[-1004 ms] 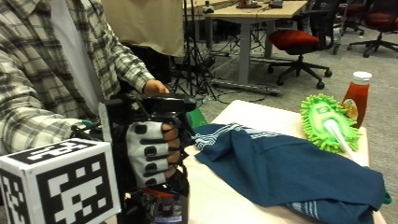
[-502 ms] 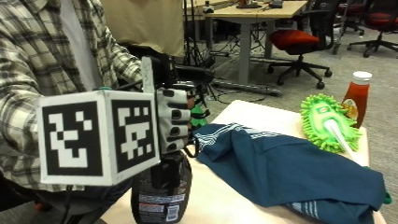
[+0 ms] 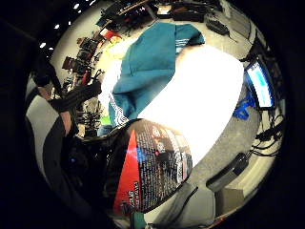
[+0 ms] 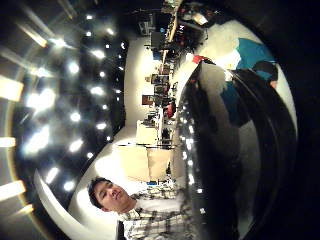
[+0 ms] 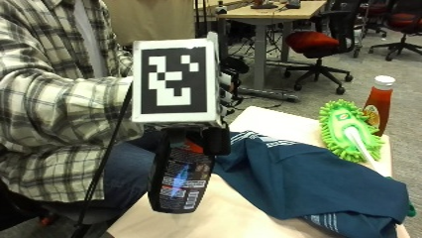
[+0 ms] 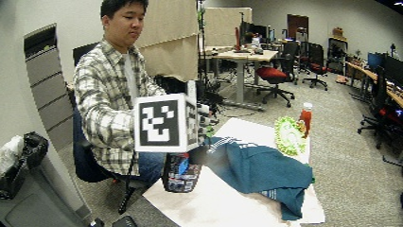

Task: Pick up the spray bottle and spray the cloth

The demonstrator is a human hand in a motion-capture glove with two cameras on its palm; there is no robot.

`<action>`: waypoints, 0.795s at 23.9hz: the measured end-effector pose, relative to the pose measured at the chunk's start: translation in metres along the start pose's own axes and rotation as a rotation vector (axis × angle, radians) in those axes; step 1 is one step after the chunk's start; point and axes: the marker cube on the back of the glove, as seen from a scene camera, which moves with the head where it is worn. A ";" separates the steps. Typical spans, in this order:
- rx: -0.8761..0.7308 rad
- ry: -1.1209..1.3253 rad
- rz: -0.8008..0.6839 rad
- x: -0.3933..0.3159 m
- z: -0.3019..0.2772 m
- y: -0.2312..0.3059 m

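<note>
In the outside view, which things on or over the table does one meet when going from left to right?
Spray bottle held up by the right hand → teal cloth → green duster → ketchup bottle.

Spray bottle (image 5: 179,176): dark body, red-and-black printed label, roughly upright, held off the desk (image 5: 277,124) near its front corner. Cloth (image 5: 310,181): teal with white stripes, crumpled, lying spread on the desk just beside the bottle.
</note>
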 end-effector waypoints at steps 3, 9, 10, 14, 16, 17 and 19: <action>-0.052 0.039 0.043 -0.001 0.010 -0.008; -0.141 0.150 0.120 -0.008 0.027 -0.022; -0.154 0.170 0.129 -0.010 0.029 -0.024; -0.217 0.257 0.170 -0.021 0.039 -0.034; -0.249 0.304 0.186 -0.026 0.045 -0.040; -0.265 0.327 0.194 -0.028 0.049 -0.042; -0.303 0.372 0.214 -0.030 0.058 -0.047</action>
